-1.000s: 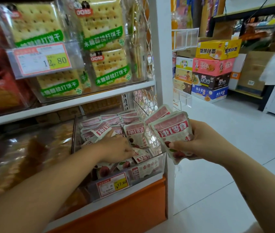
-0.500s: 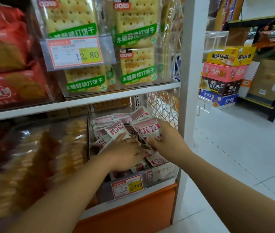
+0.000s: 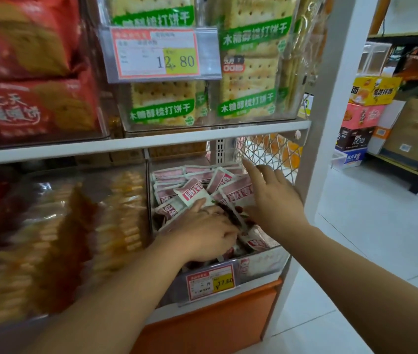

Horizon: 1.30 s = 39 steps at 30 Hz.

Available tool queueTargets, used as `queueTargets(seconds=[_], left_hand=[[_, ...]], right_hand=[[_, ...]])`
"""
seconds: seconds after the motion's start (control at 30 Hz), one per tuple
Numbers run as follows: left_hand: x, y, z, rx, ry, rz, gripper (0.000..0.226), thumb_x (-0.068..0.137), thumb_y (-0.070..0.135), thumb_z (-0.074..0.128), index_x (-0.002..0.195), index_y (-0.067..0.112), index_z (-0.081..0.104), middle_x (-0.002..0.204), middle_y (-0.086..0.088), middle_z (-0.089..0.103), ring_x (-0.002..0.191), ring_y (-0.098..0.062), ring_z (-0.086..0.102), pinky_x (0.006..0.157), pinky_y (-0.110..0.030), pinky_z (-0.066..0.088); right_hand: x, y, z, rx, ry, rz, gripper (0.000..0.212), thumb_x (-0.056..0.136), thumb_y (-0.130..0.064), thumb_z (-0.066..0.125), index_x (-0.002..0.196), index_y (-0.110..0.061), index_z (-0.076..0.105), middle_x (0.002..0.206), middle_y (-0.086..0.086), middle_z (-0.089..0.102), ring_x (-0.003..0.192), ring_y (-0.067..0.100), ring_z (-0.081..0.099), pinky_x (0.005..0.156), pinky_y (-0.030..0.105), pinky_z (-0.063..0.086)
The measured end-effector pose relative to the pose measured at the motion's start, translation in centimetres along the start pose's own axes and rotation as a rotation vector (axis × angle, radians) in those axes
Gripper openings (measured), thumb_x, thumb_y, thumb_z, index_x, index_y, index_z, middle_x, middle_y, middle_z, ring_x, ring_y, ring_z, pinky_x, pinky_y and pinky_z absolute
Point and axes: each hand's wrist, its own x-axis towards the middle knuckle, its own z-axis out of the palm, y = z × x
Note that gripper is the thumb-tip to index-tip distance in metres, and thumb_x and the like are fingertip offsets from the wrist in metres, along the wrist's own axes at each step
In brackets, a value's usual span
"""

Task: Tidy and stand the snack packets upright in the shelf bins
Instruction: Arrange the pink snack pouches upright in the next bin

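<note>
Inside a shop aisle, facing a white shelf board (image 3: 151, 143) on a metal rack. Below that board, at 5 o'clock from frame centre, a clear bin (image 3: 266, 264) crammed with snack packets (image 3: 195, 192): pink and white with red lettering, mostly tilted or flat in a loose heap, with a few on edge toward the back.

Left grip (image 3: 202, 232) sunk into the front of the heap, fingers curled down round packet edges, thumb laid along one white packet. Right grip (image 3: 274, 200) at 2 o'clock from the left one, spread wide with straight fingers, palm resting on the packets at the bin's right side, holding nothing.

On the bin's front wall, a price tag (image 3: 210, 282) reading 17.60. Under it at 6 o'clock, an orange base panel (image 3: 208, 325). At 9 o'clock of the bin, a neighbouring bin (image 3: 62, 238) of golden-brown snacks, blurred.

Above the board at 12 o'clock, cracker packs (image 3: 248, 98) with green labels behind a 12.80 tag (image 3: 155, 53). At 10 o'clock, red biscuit bags (image 3: 36, 106).

Closing the rack at 3 o'clock, a wire mesh panel (image 3: 266, 149) and a white upright post (image 3: 330, 111). Beyond the post, pale tiled floor (image 3: 356, 251) and stacked cartons (image 3: 366, 118) in yellow, pink and black.
</note>
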Motion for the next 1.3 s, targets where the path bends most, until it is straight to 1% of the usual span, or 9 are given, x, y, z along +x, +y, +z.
queueTargets(seconds=[0.1, 0.27, 0.47, 0.6, 0.77, 0.97, 1.1, 1.2, 1.3], left_hand=[[0.1, 0.2, -0.2, -0.044, 0.014, -0.025, 0.04, 0.098, 0.037, 0.031, 0.135, 0.045, 0.045, 0.149, 0.011, 0.036, 0.142, -0.011, 0.016, 0.115, -0.041, -0.008], [1.9, 1.1, 0.2, -0.048, 0.081, -0.109, 0.031, 0.088, 0.046, 0.053, 0.117, 0.048, 0.06, 0.124, 0.014, 0.059, 0.127, -0.018, 0.036, 0.109, -0.041, 0.007], [3.2, 2.5, 0.8, 0.013, 0.232, -0.144, 0.012, 0.088, 0.032, 0.059, 0.098, 0.034, 0.066, 0.112, 0.013, 0.062, 0.117, -0.018, 0.046, 0.11, -0.045, 0.005], [2.2, 0.4, -0.1, -0.215, 0.266, -0.028, 0.008, 0.085, 0.026, 0.066, 0.083, 0.031, 0.06, 0.094, 0.016, 0.056, 0.097, -0.011, 0.051, 0.1, -0.033, 0.03], [-0.2, -1.4, -0.4, -0.333, 0.308, 0.031, 0.019, 0.083, 0.009, 0.067, 0.08, 0.026, 0.061, 0.094, 0.008, 0.062, 0.097, -0.012, 0.053, 0.086, -0.034, 0.044], [-0.9, -1.3, 0.2, -0.536, 0.361, -0.031, 0.016, 0.087, 0.006, 0.063, 0.083, 0.022, 0.062, 0.09, 0.007, 0.065, 0.085, -0.009, 0.063, 0.077, -0.039, 0.053], [-1.1, -0.2, -0.6, -0.795, 0.41, -0.114, 0.013, 0.094, 0.013, 0.055, 0.091, 0.026, 0.057, 0.09, 0.006, 0.069, 0.079, -0.003, 0.066, 0.074, -0.029, 0.055], [-0.9, 0.2, -1.3, -0.887, 0.49, -0.096, 0.011, 0.093, 0.016, 0.056, 0.084, 0.021, 0.056, 0.084, 0.006, 0.065, 0.075, -0.01, 0.066, 0.076, -0.038, 0.055], [-0.7, 0.6, -1.6, -0.961, 0.526, -0.124, 0.015, 0.094, 0.014, 0.055, 0.084, 0.026, 0.057, 0.082, 0.008, 0.063, 0.068, -0.003, 0.063, 0.074, -0.029, 0.053]], right_hand=[[-0.3, 0.2, -0.5, 0.023, -0.07, 0.039, 0.067, 0.083, -0.02, 0.063, 0.138, -0.024, 0.025, 0.123, 0.003, 0.041, 0.083, 0.028, 0.059, 0.058, 0.031, 0.04], [0.1, 0.3, -0.3, 0.086, -0.076, 0.059, 0.05, 0.082, -0.008, 0.058, 0.125, -0.022, 0.036, 0.112, 0.003, 0.046, 0.076, 0.029, 0.061, 0.058, 0.033, 0.047], [0.3, 1.1, -1.2, 0.318, -0.164, 0.042, 0.063, 0.083, 0.002, 0.047, 0.14, -0.025, 0.038, 0.119, 0.006, 0.053, 0.099, 0.026, 0.058, 0.077, 0.032, 0.049], [-0.6, 1.8, -2.5, 0.563, -0.368, 0.059, 0.058, 0.092, -0.01, 0.045, 0.146, -0.02, 0.025, 0.129, 0.011, 0.049, 0.098, 0.021, 0.053, 0.072, 0.018, 0.035], [-1.9, 2.1, -3.0, 0.805, -0.512, 0.156, 0.05, 0.1, -0.027, 0.04, 0.146, -0.02, 0.025, 0.147, 0.003, 0.038, 0.125, 0.018, 0.043, 0.102, 0.029, 0.034], [-2.3, 3.0, -4.5, 0.961, -0.369, 0.153, 0.029, 0.097, -0.036, 0.045, 0.123, -0.028, 0.055, 0.12, -0.004, 0.061, 0.105, 0.015, 0.061, 0.095, 0.041, 0.049], [-3.2, 2.7, -6.6, 1.099, -0.497, -0.009, 0.035, 0.081, -0.048, 0.062, 0.11, -0.029, 0.063, 0.102, -0.008, 0.068, 0.094, 0.007, 0.065, 0.085, 0.026, 0.054], [-3.4, 2.3, -6.9, 0.937, -0.353, -0.06, 0.02, 0.08, -0.033, 0.07, 0.099, -0.03, 0.064, 0.091, -0.01, 0.068, 0.083, 0.004, 0.065, 0.073, 0.023, 0.056], [-3.2, 2.1, -6.7, 0.818, -0.209, 0.028, 0.011, 0.084, -0.025, 0.067, 0.087, -0.033, 0.061, 0.078, -0.011, 0.067, 0.063, -0.003, 0.061, 0.054, 0.013, 0.047]])
